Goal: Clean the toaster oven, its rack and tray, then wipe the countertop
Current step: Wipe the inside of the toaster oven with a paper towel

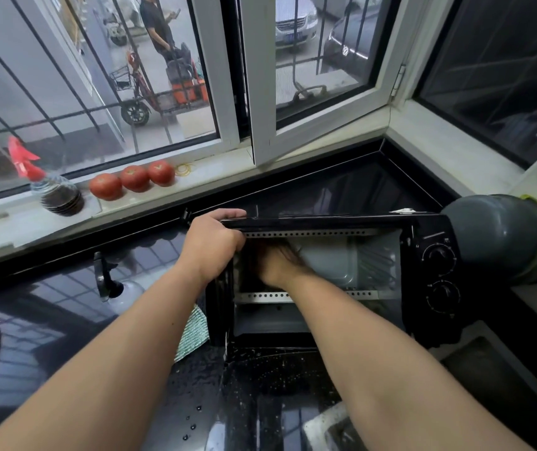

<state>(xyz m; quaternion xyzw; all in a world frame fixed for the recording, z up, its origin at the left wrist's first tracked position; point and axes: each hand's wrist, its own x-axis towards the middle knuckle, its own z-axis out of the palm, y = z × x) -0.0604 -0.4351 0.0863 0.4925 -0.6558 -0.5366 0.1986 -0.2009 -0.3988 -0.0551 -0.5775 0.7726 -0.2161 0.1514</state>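
Gripping the top front left corner of the toaster oven (332, 271), my left hand (212, 247) curls its fingers over the edge, thumb lying along the top. That grip is clenched on the oven. My right hand (278, 265) reaches inside the open cavity, blurred and shadowed; I cannot tell whether its grip is released or grasping anything. The black oven sits on the dark glossy tabletop (65, 320), door folded down toward me, two dials (439, 275) on its right panel. Behind, on the pale windowsill (211, 172), three tomatoes (133, 181) sit in a row beside a red-capped bottle (49, 187).
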